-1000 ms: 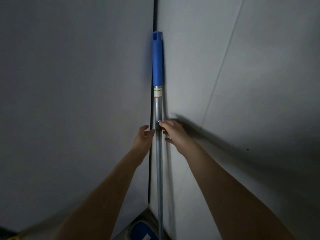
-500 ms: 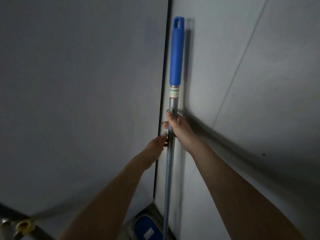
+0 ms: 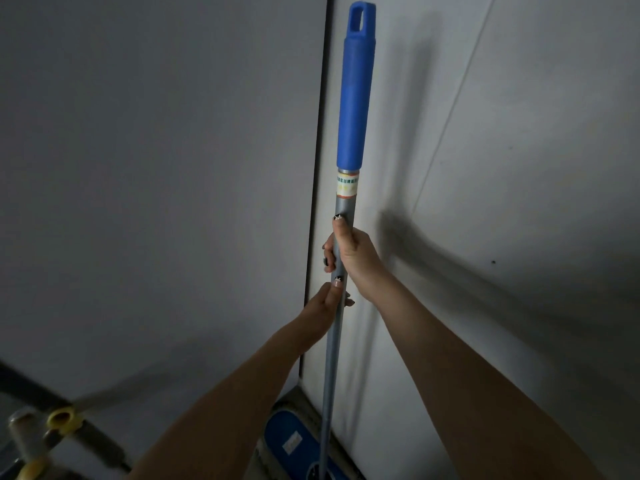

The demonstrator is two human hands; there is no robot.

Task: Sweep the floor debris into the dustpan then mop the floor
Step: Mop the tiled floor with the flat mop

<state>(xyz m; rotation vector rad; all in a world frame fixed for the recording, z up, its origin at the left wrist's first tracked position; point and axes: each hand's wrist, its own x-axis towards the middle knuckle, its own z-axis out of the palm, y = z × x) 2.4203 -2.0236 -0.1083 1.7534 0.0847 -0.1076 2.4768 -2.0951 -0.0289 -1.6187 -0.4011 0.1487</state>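
Note:
A mop stands nearly upright in a wall corner. Its grey metal pole (image 3: 333, 358) carries a blue plastic grip (image 3: 356, 88) on top, and its flat blue head (image 3: 294, 445) rests on the floor at the bottom. My right hand (image 3: 353, 252) grips the pole just below a paper label, thumb pointing up along it. My left hand (image 3: 325, 308) holds the pole directly beneath, thumb against the shaft. No dustpan or debris is visible.
Two plain grey walls meet in a dark vertical seam (image 3: 317, 202) right behind the pole. At the lower left stand blurred handles with yellow ends (image 3: 60, 419) next to a grey post. The light is dim.
Both hands went from just touching the pole to closing around it. The mop has come away from the corner toward me, and the view has shifted so its head shows more.

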